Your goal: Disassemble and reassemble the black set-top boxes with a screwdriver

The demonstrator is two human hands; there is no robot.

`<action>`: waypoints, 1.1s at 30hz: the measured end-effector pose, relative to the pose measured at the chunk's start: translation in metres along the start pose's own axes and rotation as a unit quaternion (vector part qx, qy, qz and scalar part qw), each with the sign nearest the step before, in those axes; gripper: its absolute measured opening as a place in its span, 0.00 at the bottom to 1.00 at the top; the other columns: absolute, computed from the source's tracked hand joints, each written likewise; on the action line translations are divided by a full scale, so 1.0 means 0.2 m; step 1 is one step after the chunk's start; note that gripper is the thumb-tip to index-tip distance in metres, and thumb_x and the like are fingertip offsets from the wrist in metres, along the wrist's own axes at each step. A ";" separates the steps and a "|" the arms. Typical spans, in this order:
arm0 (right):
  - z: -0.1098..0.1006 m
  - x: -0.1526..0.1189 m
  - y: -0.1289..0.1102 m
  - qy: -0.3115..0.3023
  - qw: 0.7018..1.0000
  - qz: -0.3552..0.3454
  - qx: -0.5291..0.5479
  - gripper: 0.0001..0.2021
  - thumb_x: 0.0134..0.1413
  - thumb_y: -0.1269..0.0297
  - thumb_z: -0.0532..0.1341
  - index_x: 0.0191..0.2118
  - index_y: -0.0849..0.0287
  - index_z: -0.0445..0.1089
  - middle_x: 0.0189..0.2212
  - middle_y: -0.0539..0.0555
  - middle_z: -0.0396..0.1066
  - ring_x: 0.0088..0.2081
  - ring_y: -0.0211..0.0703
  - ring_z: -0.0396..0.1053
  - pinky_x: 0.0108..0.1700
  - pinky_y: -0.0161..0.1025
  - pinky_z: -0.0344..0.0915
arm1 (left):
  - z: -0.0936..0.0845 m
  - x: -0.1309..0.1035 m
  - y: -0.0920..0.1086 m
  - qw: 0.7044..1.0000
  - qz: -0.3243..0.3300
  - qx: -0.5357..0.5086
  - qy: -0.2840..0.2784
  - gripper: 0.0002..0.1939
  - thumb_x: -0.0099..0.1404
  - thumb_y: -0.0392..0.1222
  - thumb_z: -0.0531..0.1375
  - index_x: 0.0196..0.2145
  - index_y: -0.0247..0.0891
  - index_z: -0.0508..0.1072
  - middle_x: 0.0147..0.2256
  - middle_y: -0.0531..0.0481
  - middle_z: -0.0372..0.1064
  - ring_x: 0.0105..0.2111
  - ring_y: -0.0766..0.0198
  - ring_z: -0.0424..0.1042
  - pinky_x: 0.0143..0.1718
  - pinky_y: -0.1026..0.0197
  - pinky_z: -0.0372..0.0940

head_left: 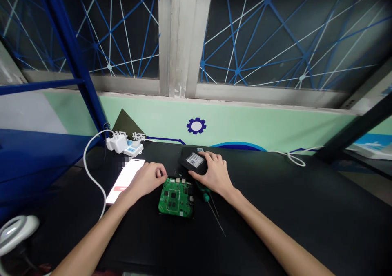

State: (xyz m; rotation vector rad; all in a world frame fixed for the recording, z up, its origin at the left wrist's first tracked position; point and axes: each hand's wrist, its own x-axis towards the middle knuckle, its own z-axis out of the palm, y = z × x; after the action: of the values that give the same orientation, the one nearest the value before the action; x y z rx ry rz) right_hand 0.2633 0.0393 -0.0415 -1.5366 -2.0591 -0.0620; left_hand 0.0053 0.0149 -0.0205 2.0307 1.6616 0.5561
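One green circuit board (pixel 174 202) lies at the fingertips of the left hand (pixel 148 179), on the near-edge side of both hands. That hand is curled; I cannot tell whether it pinches anything. The right hand (pixel 217 174) grasps a black cover (pixel 196 169) between spread thumb and fingers, towards the far edge of the table (pixel 275 178); the cover's white label (pixel 195 159) is too small to read. Beside this hand a green screwdriver (pixel 206 196) points towards the near edge. Behind the power strip (pixel 134 149), left along the far edge, the wall (pixel 239 125) reads "视频".
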 end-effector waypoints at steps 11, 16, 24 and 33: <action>-0.01 0.01 0.00 0.003 0.998 -0.012 0.067 0.26 0.45 0.45 0.69 0.46 0.54 0.68 0.44 0.58 0.72 0.45 0.59 0.64 0.46 0.52 0.60 | 0.00 0.00 -0.01 1.000 -0.001 -0.004 0.001 0.09 0.60 0.44 0.57 0.28 0.40 0.77 0.23 0.53 0.72 0.23 0.63 0.67 0.24 0.64 0.53; -0.07 0.00 -0.03 -0.026 0.993 -0.044 0.102 0.24 0.45 0.47 0.71 0.44 0.53 0.67 0.43 0.56 0.72 0.45 0.55 0.65 0.47 0.51 0.60 | -0.01 0.00 0.00 1.000 0.000 -0.006 0.001 0.09 0.60 0.43 0.57 0.28 0.40 0.76 0.22 0.53 0.72 0.23 0.63 0.67 0.25 0.64 0.54; -0.16 -0.07 -0.13 -0.104 0.971 -0.159 0.148 0.27 0.41 0.52 0.74 0.45 0.53 0.65 0.46 0.56 0.69 0.45 0.54 0.64 0.47 0.50 0.60 | -0.04 0.00 0.01 0.998 0.003 -0.048 0.040 0.16 0.66 0.49 0.52 0.35 0.40 0.76 0.26 0.52 0.75 0.24 0.62 0.71 0.28 0.63 0.59; -0.18 -0.14 -0.21 -0.143 0.956 -0.191 0.171 0.28 0.34 0.50 0.76 0.40 0.54 0.66 0.42 0.55 0.68 0.42 0.52 0.64 0.48 0.50 0.59 | -0.03 0.00 0.02 0.997 0.038 -0.054 0.038 0.20 0.68 0.53 0.52 0.31 0.39 0.76 0.24 0.53 0.71 0.22 0.63 0.67 0.25 0.63 0.56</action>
State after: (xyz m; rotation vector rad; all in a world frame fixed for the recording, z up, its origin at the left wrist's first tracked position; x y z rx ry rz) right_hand 0.2451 -0.0124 -0.0125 -0.9697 -2.4153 0.3727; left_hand 0.0055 0.0137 -0.0127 2.0241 1.5655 0.7409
